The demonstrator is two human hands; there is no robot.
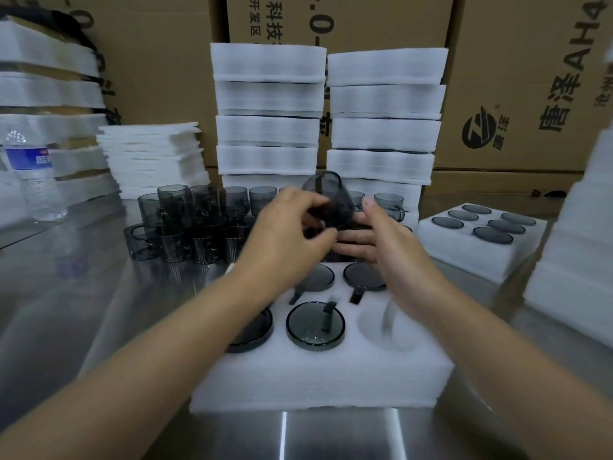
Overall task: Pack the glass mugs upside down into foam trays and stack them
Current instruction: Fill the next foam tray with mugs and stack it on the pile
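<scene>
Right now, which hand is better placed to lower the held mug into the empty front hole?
Probably the right hand: the empty hole lies right-front in the tray, below its wrist, and it touches the mug. The left hand grips it but must cross.

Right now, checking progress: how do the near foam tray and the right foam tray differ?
The near foam tray has an empty pocket at near right; the right foam tray shows six mug bases. Handles show in the near tray, none visibly in the right tray. Both hold upside-down grey mugs.
</scene>
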